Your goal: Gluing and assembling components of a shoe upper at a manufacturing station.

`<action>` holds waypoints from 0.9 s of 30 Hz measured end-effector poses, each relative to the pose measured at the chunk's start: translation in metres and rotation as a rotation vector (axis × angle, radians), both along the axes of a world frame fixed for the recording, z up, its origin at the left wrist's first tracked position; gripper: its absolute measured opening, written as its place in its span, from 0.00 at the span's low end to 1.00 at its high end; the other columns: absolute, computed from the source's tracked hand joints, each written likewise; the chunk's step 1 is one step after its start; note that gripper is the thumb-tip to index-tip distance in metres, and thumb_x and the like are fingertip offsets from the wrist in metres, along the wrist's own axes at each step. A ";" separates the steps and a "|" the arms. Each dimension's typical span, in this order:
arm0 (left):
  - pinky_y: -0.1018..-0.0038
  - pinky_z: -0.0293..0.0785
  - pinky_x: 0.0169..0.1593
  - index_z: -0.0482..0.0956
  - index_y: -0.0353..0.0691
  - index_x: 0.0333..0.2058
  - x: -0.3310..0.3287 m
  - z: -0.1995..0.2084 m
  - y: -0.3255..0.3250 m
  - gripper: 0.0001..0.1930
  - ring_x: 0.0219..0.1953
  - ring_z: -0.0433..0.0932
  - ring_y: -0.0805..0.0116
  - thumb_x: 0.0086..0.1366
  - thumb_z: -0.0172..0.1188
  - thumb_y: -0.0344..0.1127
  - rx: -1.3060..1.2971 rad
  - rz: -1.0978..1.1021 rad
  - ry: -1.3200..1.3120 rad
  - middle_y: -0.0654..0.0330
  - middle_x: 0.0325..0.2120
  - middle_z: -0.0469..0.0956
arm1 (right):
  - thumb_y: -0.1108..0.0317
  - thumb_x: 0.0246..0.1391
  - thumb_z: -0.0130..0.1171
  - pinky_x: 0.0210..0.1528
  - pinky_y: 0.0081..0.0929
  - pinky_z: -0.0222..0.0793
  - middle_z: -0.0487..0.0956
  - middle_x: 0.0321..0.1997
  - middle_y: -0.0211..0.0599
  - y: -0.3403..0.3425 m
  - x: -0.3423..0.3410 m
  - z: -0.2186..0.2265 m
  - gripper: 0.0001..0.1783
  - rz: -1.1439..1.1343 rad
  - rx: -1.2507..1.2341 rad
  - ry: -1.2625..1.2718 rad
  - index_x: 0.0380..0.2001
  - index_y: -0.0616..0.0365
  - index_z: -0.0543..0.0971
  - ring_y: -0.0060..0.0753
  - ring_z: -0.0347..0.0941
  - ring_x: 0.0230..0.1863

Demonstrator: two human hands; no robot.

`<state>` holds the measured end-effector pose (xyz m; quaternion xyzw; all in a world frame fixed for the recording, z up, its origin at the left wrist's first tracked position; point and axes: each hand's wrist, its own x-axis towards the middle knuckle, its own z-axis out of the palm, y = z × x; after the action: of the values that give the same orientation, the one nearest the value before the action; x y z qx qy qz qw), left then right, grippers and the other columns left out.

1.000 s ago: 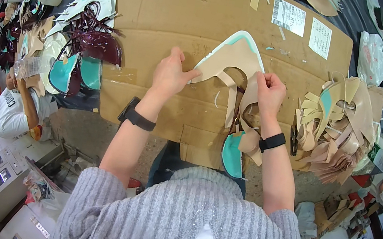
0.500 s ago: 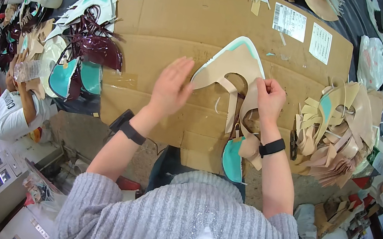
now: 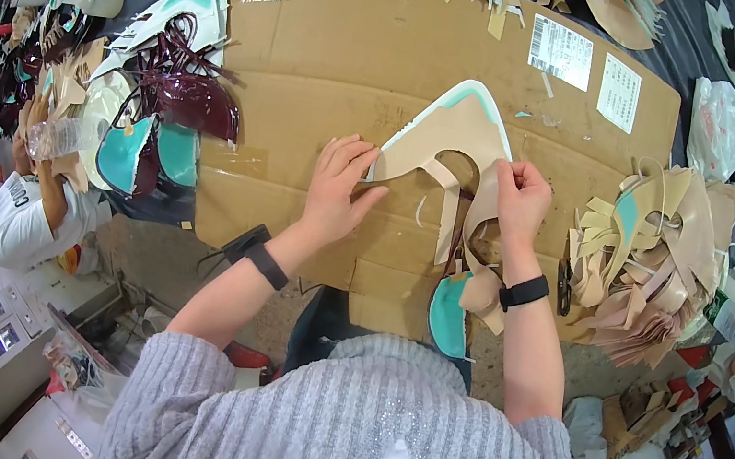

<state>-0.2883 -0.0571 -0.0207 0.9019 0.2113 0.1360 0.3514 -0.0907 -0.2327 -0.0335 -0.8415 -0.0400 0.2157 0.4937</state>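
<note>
A beige shoe upper piece (image 3: 455, 128) with a white rim and mint lining lies on the cardboard, its peak pointing away from me. Its right edge is pinched between the thumb and fingers of my right hand (image 3: 521, 202). At its left corner, my left hand (image 3: 338, 184) rests with fingers extended and thumb apart, fingertips against or just beside the edge. Beige straps trail toward me from the piece. Below them, a mint-lined shoe piece (image 3: 449, 313) with a beige part hangs over the cardboard's near edge; dark strapping there is partly hidden.
The large cardboard sheet (image 3: 319, 56) covers the table. Left are maroon and mint shoe pieces (image 3: 199, 104); right is a heap of beige pieces (image 3: 664, 260). More pieces lie at the far edge. A co-worker (image 3: 28, 221) is at the left.
My left hand has come right and slightly down to the upper's left corner. My right hand keeps its pinch on the right edge. The whole view has shifted slightly.
</note>
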 end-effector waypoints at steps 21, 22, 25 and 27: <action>0.62 0.71 0.50 0.78 0.36 0.35 0.017 0.003 -0.003 0.10 0.43 0.76 0.59 0.51 0.63 0.26 0.288 -0.075 -0.104 0.59 0.35 0.78 | 0.63 0.49 0.61 0.22 0.19 0.59 0.72 0.13 0.26 -0.001 0.002 -0.006 0.12 -0.001 0.005 -0.012 0.20 0.61 0.77 0.15 0.61 0.16; 0.63 0.72 0.49 0.78 0.36 0.35 0.017 0.005 -0.003 0.11 0.42 0.76 0.58 0.50 0.63 0.26 0.249 -0.040 -0.109 0.59 0.34 0.78 | 0.63 0.49 0.61 0.21 0.19 0.58 0.72 0.13 0.26 -0.002 0.002 -0.006 0.12 -0.001 -0.006 -0.011 0.20 0.61 0.77 0.14 0.61 0.16; 0.64 0.73 0.46 0.78 0.36 0.36 0.018 0.005 0.003 0.12 0.40 0.77 0.57 0.50 0.63 0.26 0.353 -0.140 -0.118 0.58 0.35 0.78 | 0.63 0.48 0.62 0.22 0.19 0.59 0.71 0.13 0.26 0.000 0.002 -0.002 0.12 0.005 -0.007 -0.008 0.20 0.61 0.77 0.15 0.61 0.16; 0.65 0.74 0.45 0.78 0.36 0.37 0.023 0.013 -0.001 0.13 0.39 0.77 0.58 0.50 0.63 0.26 0.343 -0.126 -0.097 0.58 0.34 0.78 | 0.63 0.48 0.62 0.22 0.19 0.59 0.72 0.13 0.26 0.000 0.002 -0.001 0.12 0.008 -0.012 -0.008 0.20 0.61 0.77 0.15 0.62 0.16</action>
<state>-0.2649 -0.0582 -0.0078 0.9523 0.1110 0.1911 0.2103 -0.0884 -0.2330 -0.0347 -0.8452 -0.0442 0.2143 0.4876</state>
